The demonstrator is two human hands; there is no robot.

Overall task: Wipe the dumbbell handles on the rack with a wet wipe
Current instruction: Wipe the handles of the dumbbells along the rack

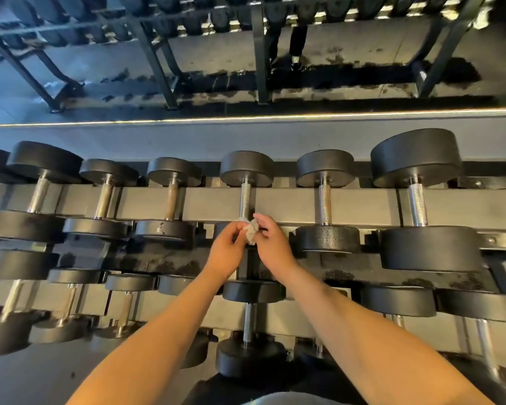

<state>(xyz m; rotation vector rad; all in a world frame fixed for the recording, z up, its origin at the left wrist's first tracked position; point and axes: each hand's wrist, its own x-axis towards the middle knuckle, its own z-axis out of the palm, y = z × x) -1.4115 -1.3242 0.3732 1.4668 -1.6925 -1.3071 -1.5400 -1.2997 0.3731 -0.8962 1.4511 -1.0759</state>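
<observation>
Hands of a person meeting above the near end of a knurled chrome dumbbell handle [244,200], which belongs to the middle black round-headed dumbbell [247,168] on the upper shelf of a dark grey two-tier steel rack [287,204]. The left hand [227,252] and the right hand [270,244] both pinch a small crumpled greyish-white wet wipe [250,232] between thumb and fingertips; the wipe hangs between the two hands, just at the near end of that handle, and whether it touches the metal cannot be told. Both bare forearms reach in from the lower edge of the view.

To the right of the knurled chrome handle lie two further dumbbells, the nearer with a rust-spotted steel handle [324,204], the farther a larger one with a bright knurled handle [418,200]. To its left lies a dumbbell with a brownish, tarnished handle [171,197], then two more with plain steel handles. Below the chrome handle, on the lower shelf, a small black dumbbell with a thin steel bar [248,324] sits directly under the hands, flanked by others on both sides. Beyond the chrome handle, a wall mirror with a lit strip [246,117] along its lower edge reflects the rack frames and floor.
</observation>
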